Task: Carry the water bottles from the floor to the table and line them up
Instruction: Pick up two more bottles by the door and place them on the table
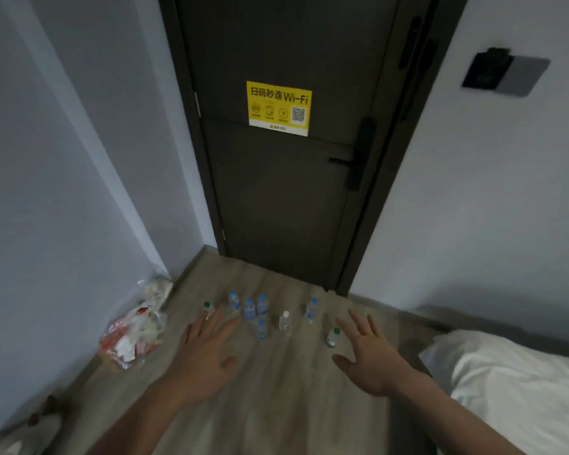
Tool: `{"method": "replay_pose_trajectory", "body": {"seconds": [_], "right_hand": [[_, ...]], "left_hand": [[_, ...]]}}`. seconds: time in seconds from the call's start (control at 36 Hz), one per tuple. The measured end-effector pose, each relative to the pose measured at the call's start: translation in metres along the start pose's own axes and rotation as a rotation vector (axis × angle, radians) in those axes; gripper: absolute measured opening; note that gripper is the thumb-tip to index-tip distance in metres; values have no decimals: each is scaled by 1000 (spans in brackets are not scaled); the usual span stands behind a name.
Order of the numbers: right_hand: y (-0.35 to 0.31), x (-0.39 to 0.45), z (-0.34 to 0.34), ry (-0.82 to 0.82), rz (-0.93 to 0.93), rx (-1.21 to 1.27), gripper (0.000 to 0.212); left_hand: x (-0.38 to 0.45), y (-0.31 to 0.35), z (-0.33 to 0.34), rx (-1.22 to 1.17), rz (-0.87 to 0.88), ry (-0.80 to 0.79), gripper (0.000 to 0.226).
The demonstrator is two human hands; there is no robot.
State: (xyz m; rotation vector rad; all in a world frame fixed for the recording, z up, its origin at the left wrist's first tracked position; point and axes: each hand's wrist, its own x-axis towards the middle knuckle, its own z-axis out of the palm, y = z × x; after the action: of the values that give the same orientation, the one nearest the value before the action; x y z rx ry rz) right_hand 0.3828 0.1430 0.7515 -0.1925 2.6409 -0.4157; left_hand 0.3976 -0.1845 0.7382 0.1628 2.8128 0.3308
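Note:
Several small water bottles stand upright on the wooden floor (pixel 276 389) in front of a dark door. A cluster with blue labels (pixel 255 308) is in the middle, a white-capped bottle (pixel 285 320) stands beside it, and another blue-labelled one (pixel 311 309) is further right. Green-capped bottles stand at the far left (pixel 207 307) and at the right (pixel 333 336). My left hand (pixel 207 353) reaches out above the floor with fingers spread, holding nothing. My right hand (pixel 367 353) is stretched out the same way, empty, just right of the right green-capped bottle. No table is in view.
A plastic bag of rubbish (pixel 133 336) lies against the left wall. The dark door (pixel 286 192) with a yellow Wi-Fi sign (pixel 279 108) closes off the far end. A bed with a white pillow (pixel 519 395) fills the lower right.

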Motion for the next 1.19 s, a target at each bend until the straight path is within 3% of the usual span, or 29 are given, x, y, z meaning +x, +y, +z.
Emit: {"method": "replay_pose_trajectory", "body": {"seconds": [0.28, 0.72, 0.97, 1.19], "right_hand": [[10, 134, -28, -107, -96, -88, 79], [36, 358, -45, -160, -35, -56, 73], [58, 502, 27, -345, -44, -55, 69], [88, 634, 166, -492, -25, -103, 64]], "left_hand": [[89, -19, 12, -58, -189, -30, 77], [336, -64, 59, -74, -176, -254, 76], [441, -98, 151, -99, -299, -387, 74], [517, -133, 294, -128, -350, -442, 74]]}}
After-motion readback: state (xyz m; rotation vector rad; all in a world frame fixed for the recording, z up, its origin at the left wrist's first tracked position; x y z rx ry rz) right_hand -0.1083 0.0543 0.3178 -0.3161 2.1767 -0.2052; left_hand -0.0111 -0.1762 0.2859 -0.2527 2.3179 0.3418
